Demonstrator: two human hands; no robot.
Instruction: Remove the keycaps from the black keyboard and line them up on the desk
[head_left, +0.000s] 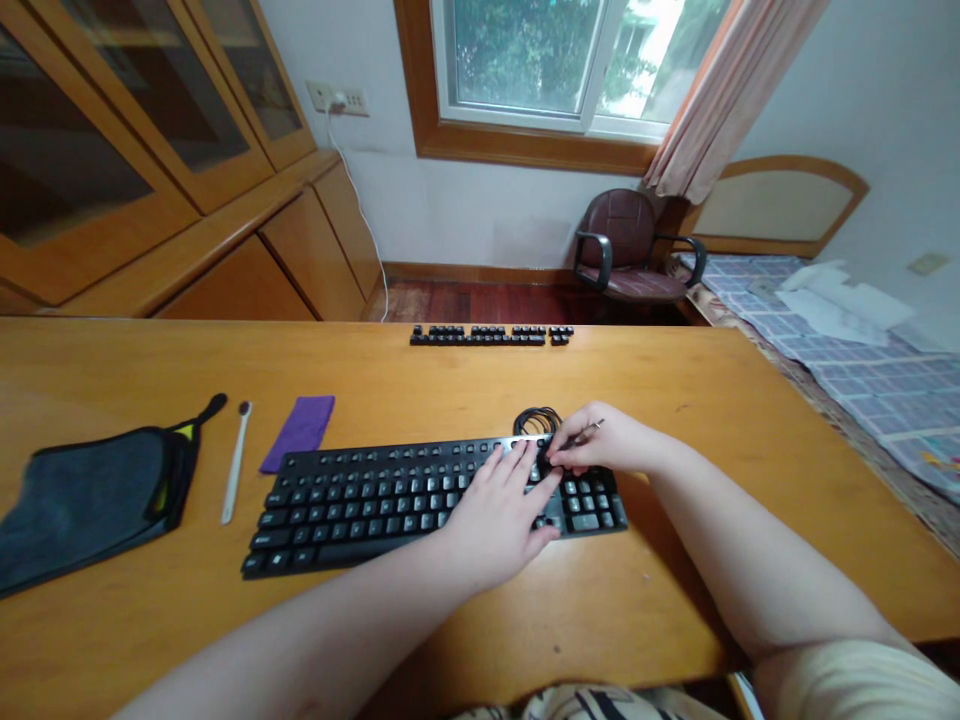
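Note:
A black keyboard (360,505) lies on the wooden desk, its top rows showing bare key mounts without caps. My left hand (506,510) rests flat over its right half, fingers spread, hiding the keys below. At the keyboard's upper right, my right hand (604,440) is closed in a pinch on a thin tool (598,425); its slim end sticks out behind the fingers, and its working tip is hidden. Loose black keycaps (480,340) stand lined up in two rows near the desk's far edge. Behind the keyboard is its coiled black cable (534,417).
Left of the keyboard lie a folded purple cloth (301,430), a white toothbrush (237,465) with a dark head and a grey-black pouch (97,495). Beyond the desk stand a maroon armchair (626,240), a bed (847,340) and a wooden cabinet (247,270).

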